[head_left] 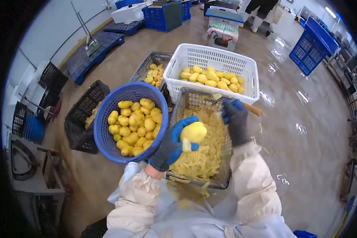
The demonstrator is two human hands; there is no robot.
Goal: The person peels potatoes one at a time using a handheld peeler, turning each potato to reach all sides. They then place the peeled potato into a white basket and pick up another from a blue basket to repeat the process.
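My left hand (178, 141), in a blue and dark glove, is closed around a pale yellow potato (195, 132) above a crate of peelings. A strip of peel (186, 145) hangs by its fingers. To the right, my right hand (235, 115), gloved and slightly blurred, is closed on a wooden-handled blade (254, 110); the handle sticks out to the right and the thin metal end points left, partly hidden. A bit of peel (217, 96) shows near the metal end. Below both hands, the dark mesh crate (225, 174) holds many peelings (200, 158).
A blue round basket (100, 135) of potatoes stands left of the crate. Behind it, a white basket (250, 63) holds peeled-looking potatoes. Dark crates (77, 127) stand farther left. Blue crates (307, 51) and a person's legs (260, 18) are in the background. The floor looks wet.
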